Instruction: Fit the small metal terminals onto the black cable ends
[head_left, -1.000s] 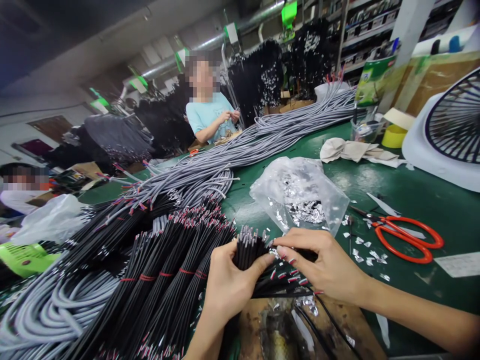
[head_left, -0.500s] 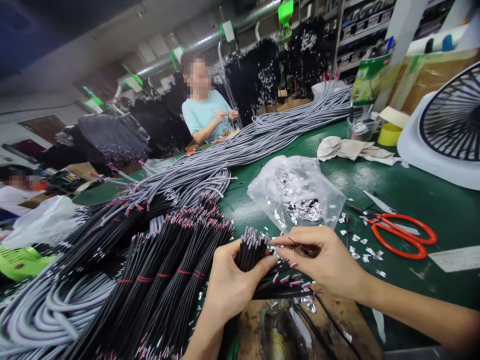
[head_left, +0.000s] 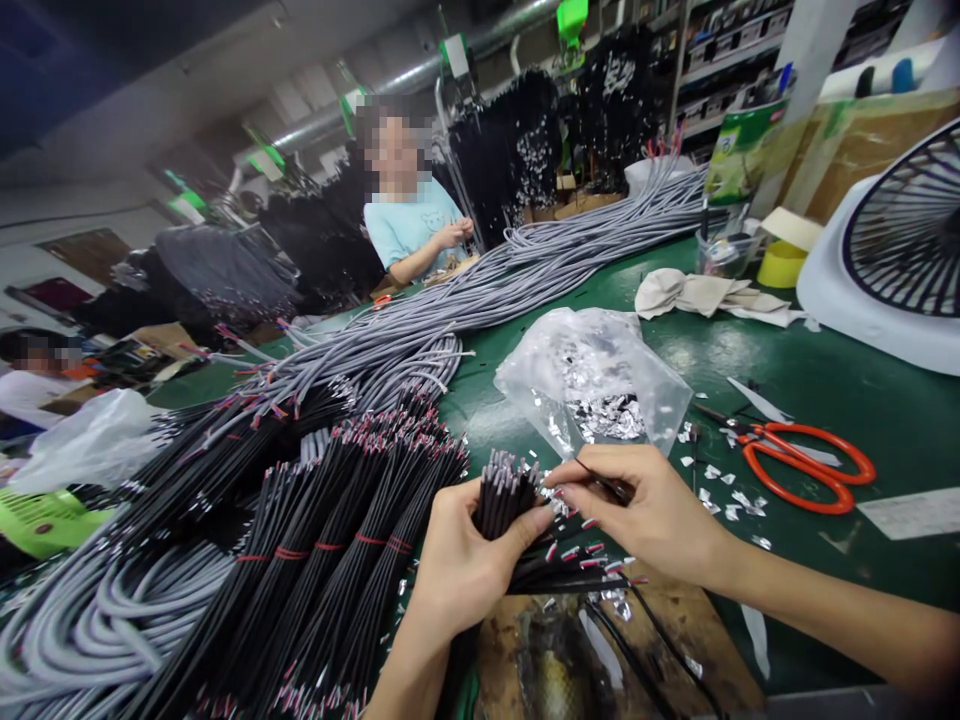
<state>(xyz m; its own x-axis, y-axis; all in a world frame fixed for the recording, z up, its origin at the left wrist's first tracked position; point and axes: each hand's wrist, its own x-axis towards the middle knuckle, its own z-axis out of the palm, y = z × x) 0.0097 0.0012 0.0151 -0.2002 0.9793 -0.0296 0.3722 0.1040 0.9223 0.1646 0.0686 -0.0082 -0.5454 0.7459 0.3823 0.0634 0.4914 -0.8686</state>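
My left hand [head_left: 465, 565] is wrapped round a bundle of black cables [head_left: 499, 505], their greyish stripped ends pointing up. Beside that bundle, the thumb and forefinger of my right hand [head_left: 645, 510] pinch together at a cable end by my left thumb. A thin dark pointed tool [head_left: 611, 487] lies in the right hand's grip; its exact kind is partly hidden by the fingers. Below my hands, more black cables [head_left: 562, 575] with red and white wire ends lie over a worn wooden board [head_left: 675, 640].
Several tied bundles of black cables [head_left: 322, 560] and thick grey cables [head_left: 480, 300] lie to the left and behind. Ahead is a clear plastic bag [head_left: 525, 375] with foil scraps. Red-handled scissors [head_left: 806, 465] and a white fan [head_left: 862, 290] are at right. A co-worker [head_left: 409, 230] sits opposite.
My right fingertips have shifted slightly at the bundle's edge, while my left hand keeps its hold. The co-worker's hands have come closer together.
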